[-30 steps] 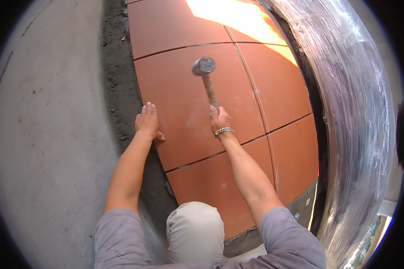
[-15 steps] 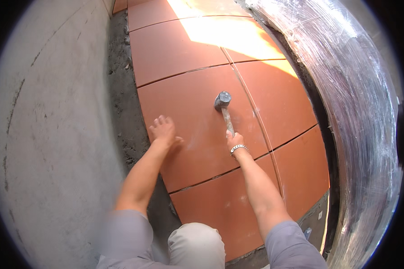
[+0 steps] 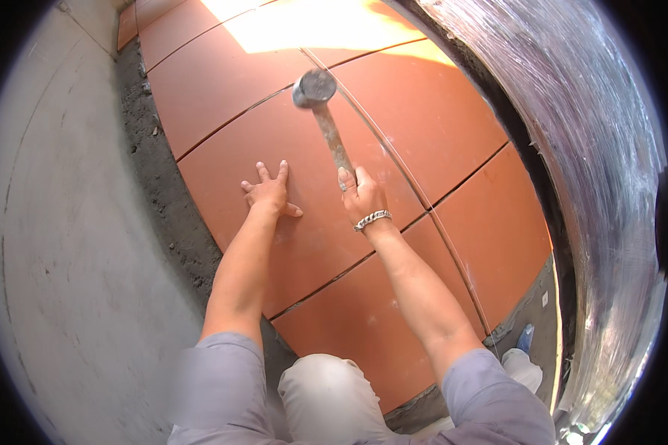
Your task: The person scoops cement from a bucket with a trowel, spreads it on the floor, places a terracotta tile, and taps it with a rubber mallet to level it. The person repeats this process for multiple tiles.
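Observation:
My right hand (image 3: 360,193), with a chain bracelet at the wrist, grips the wooden handle of a mallet (image 3: 326,126); the blurred dark head is held above a square terracotta tile (image 3: 237,178). My left hand (image 3: 271,194) lies on that tile with fingers spread, left of the handle. A thin pale line (image 3: 453,256) runs along the long joint between the tile rows, to the right of my hands.
Rough grey mortar (image 3: 156,163) borders the tiles along a concrete wall (image 3: 59,222) at left. A long plastic-wrapped bulk (image 3: 601,185) runs down the right. Sunlight (image 3: 289,26) falls on the far tiles. My knee (image 3: 326,393) and foot (image 3: 523,367) show below.
From half a second ago, the mallet has risen from low over the tile. My left hand has moved slightly up the tile with fingers spread wider, and the view has turned somewhat.

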The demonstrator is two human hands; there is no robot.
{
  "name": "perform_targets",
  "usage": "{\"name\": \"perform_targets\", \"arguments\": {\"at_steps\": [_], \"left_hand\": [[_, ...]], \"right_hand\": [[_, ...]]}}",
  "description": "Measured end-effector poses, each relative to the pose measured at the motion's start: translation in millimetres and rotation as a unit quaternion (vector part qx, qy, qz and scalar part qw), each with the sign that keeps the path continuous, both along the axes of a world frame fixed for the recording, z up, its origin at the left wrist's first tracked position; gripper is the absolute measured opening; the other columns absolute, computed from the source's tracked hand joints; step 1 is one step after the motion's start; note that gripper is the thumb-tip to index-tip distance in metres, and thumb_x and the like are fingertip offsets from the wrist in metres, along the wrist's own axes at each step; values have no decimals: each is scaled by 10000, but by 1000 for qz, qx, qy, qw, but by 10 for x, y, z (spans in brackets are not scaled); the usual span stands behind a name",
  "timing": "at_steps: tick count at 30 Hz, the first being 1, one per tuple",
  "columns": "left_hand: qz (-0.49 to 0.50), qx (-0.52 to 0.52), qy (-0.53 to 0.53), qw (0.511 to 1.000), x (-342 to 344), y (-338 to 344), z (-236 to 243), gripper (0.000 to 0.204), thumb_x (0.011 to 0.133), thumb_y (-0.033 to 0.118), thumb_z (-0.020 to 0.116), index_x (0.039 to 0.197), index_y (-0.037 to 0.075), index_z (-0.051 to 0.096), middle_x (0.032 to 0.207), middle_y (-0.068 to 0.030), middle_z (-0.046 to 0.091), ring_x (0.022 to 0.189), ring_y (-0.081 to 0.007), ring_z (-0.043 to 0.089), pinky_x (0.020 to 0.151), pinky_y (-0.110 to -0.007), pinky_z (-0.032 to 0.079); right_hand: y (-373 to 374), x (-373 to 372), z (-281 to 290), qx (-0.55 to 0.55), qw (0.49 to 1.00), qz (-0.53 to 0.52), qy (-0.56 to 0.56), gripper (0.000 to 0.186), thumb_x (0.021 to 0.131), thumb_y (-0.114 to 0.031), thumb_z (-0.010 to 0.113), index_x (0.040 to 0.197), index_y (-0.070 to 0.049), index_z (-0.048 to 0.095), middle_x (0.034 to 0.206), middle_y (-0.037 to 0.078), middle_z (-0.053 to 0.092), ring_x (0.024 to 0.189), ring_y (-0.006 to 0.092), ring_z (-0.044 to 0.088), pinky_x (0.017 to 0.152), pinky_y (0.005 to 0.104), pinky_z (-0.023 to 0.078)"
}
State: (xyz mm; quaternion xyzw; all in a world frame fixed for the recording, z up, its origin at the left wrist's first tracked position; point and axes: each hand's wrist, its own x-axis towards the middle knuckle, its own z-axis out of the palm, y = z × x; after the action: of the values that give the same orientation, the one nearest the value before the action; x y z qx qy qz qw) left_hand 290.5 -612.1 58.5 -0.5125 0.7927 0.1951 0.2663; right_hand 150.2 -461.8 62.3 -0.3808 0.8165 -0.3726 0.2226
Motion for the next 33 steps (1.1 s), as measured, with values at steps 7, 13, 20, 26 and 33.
{"name": "perform_targets", "arguments": {"at_steps": [7, 13, 20, 26, 33], "left_hand": [[-6, -5, -10, 1000, -38, 0, -10, 1331, 554, 432, 940, 1579, 396, 92, 1653, -187, 41, 1373, -622, 269, 1059, -607, 430], [-6, -12, -15, 1000, -39, -1, 2, 1339, 551, 445, 937, 1580, 392, 81, 1650, -191, 56, 1364, -619, 292, 1052, -602, 440], [-19, -18, -21, 999, -51, 7, -25, 1340, 551, 454, 936, 1582, 381, 83, 1647, -196, 57, 1353, -624, 306, 1053, -604, 436], [-13, -12, -31, 999, -73, 4, 12, 1315, 571, 466, 927, 1582, 389, 89, 1653, -176, 52, 1375, -598, 296, 1069, -576, 426], [-33, -18, -24, 999, -43, -7, -21, 1347, 550, 487, 924, 1590, 342, 79, 1635, -237, 77, 1346, -628, 316, 1109, -571, 383]], "right_hand": [[-71, -162, -206, 139, 990, -32, 21, 451, 1008, -465, 467, 954, -32, 576, 809, 252, 678, 773, 479, 653, 686, 554, 507], [-202, -147, -231, -99, 995, -7, 11, 419, 994, -444, 504, 988, -33, 585, 799, 260, 673, 766, 499, 641, 675, 574, 501], [-226, -182, -225, 48, 998, -26, 11, 475, 989, -474, 487, 1042, -19, 613, 864, 283, 682, 867, 473, 658, 750, 560, 510], [-193, -175, -236, 152, 987, -57, -10, 511, 992, -510, 464, 957, -14, 580, 855, 285, 676, 856, 492, 649, 762, 572, 508], [-144, -241, -206, 102, 993, -35, 39, 513, 1004, -508, 441, 964, -16, 581, 866, 294, 674, 859, 487, 649, 758, 566, 511]]}}
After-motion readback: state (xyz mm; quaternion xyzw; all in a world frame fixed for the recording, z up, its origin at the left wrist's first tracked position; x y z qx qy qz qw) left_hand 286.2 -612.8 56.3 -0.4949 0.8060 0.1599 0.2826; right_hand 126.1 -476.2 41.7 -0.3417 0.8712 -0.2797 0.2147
